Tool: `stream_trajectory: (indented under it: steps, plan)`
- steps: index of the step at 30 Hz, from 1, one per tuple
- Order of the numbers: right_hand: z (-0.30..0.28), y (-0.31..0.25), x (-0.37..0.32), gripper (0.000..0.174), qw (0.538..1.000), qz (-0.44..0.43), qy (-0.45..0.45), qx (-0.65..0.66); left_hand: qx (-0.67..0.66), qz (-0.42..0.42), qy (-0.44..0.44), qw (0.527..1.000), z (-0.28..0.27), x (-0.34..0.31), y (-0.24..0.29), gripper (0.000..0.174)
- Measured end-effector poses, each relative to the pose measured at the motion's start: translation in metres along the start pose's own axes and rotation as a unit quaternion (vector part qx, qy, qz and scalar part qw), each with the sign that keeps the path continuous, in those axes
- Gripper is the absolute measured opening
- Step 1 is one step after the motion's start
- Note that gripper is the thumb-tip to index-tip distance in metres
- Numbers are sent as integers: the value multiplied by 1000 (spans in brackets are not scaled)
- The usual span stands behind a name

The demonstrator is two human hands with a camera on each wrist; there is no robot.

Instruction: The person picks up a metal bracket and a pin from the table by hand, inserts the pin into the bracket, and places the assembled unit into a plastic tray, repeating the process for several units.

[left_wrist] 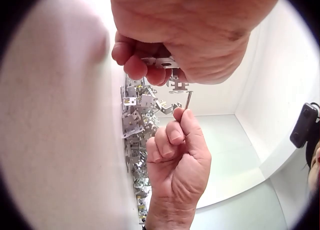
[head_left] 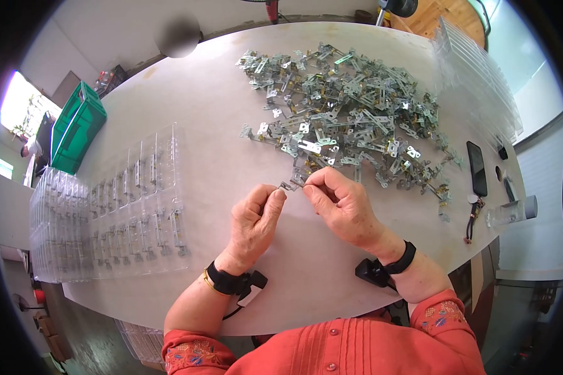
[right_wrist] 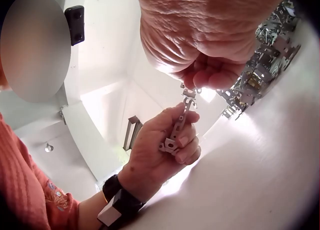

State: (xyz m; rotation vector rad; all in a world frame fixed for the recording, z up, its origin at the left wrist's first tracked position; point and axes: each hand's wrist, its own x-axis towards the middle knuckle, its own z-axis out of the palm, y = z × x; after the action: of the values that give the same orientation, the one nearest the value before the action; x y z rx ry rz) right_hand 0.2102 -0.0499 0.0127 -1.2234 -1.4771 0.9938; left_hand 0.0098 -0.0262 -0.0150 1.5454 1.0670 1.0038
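Nearest us, our left hand (head_left: 254,219) curls its fingers and pinches a slim metal bracket (head_left: 289,185) between thumb and forefinger. Our right hand (head_left: 344,203) pinches the other end, just above the white table (head_left: 306,281). We judge we are fitting or checking this one piece, and the next move calls for a steady pinch from both hands. Open table runs toward the clear trays (head_left: 137,200) at nine o'clock. The bracket pile (head_left: 350,106) crowds twelve, and a phone (head_left: 476,167) lies near the edge at three.
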Motion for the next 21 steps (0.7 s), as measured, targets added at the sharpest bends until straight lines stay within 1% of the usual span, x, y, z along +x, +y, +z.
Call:
stream_trajectory:
  steps: [2, 3, 5, 8, 9, 11, 15, 17, 18, 20, 21]
  plan:
    - [1, 3, 0, 7, 1000, 1, -13, -2, 43, 12, -2, 999, 1, -1, 1, 21]
    - [1, 1, 0, 7, 1000, 1, -13, -2, 43, 12, -2, 999, 1, -1, 1, 21]
    - [3, -5, -1, 13, 997, 45, -16, 58, 47, 4, -3, 999, 1, -1, 0, 21]
    - [1, -5, 0, 18, 996, 55, -40, 60, 64, 6, -6, 998, 3, -1, 3, 21]
    - [2, -6, 0, 18, 996, 55, -41, 60, 63, 5, -5, 998, 3, -2, 5, 21]
    - [3, -9, 0, 17, 991, 83, -54, 88, 83, 28, -19, 996, 4, -2, 8, 20]
    - [1, -6, 0, 14, 992, 92, -61, 68, 102, 32, -23, 994, 4, -3, 10, 18]
    - [0, -11, 0, 10, 996, 76, -48, -20, 108, 24, -32, 993, 5, -4, 12, 17]
    - [1, -8, 0, 10, 996, 76, -48, -20, 107, 24, -32, 993, 6, -4, 11, 17]
    - [3, 0, 1, 7, 999, -15, -7, -51, 107, 40, -32, 993, 6, -4, 8, 17]
    - [3, 1, 1, 7, 999, -15, -8, -51, 107, 40, -32, 993, 6, -4, 8, 17]
